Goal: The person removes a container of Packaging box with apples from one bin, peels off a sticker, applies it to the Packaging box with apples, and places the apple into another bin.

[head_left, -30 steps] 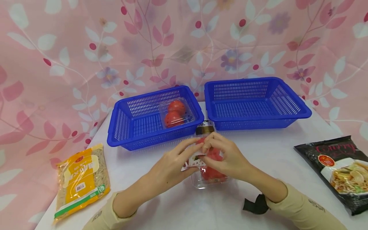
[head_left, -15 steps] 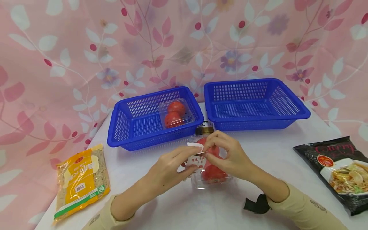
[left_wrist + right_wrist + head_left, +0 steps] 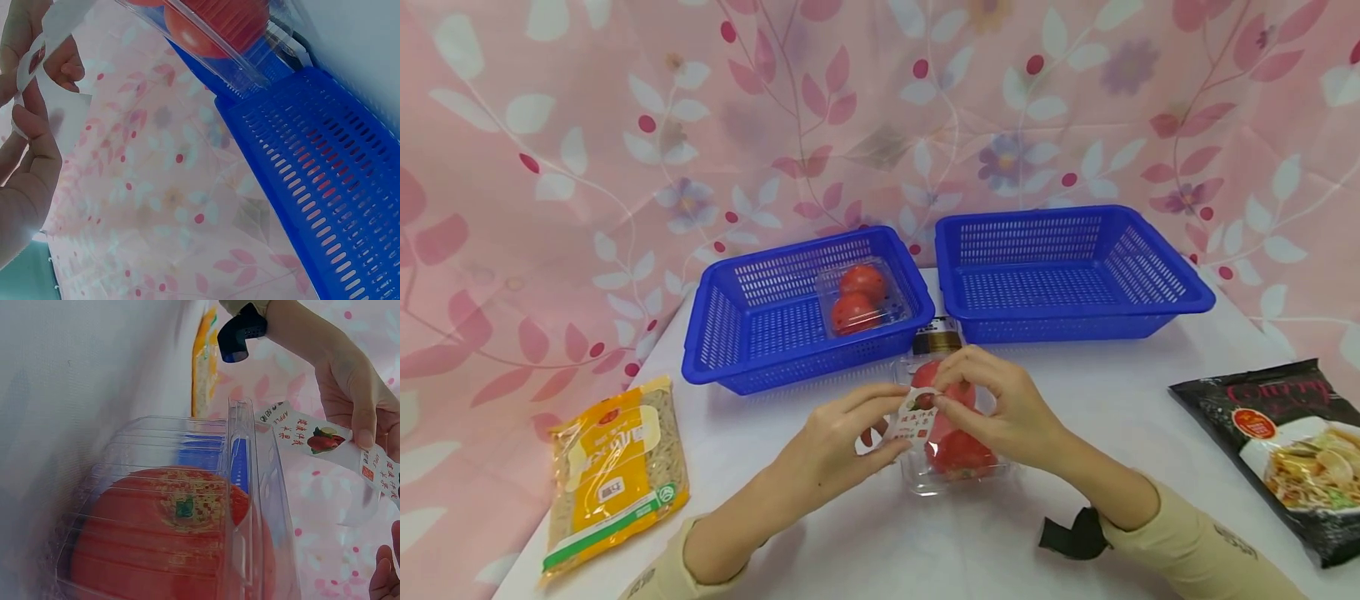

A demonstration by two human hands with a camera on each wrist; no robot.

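My left hand (image 3: pixel 842 437) holds a white strip of stickers (image 3: pixel 913 421), printed with red characters and a fruit picture, between thumb and fingers. At the strip's upper right, my right hand (image 3: pixel 1003 404) pinches its edge with thumb and forefinger. Curled paper (image 3: pixel 59 37) bends up between the hands in the left wrist view. Beneath them on the table lies a clear plastic box (image 3: pixel 925 482) with red round fruits (image 3: pixel 961 452) inside; its lid looks closed. The right wrist view has the box (image 3: pixel 240 425) large in front, with the left thumb pressed on the strip (image 3: pixel 325 440).
Two blue baskets stand behind: the left basket (image 3: pixel 760 367) holds a clear box of red fruits (image 3: pixel 859 304); the right basket (image 3: pixel 1060 327) is beside it. A jar-like item (image 3: pixel 937 340) lies between. A yellow grain bag (image 3: pixel 613 467) is left, a black noodle packet (image 3: pixel 1285 458) right.
The strip has turned to face the camera more, so its print and fruit picture show. The left fingers have spread slightly. The right hand stays at the strip's edge, and the boxes have not moved.
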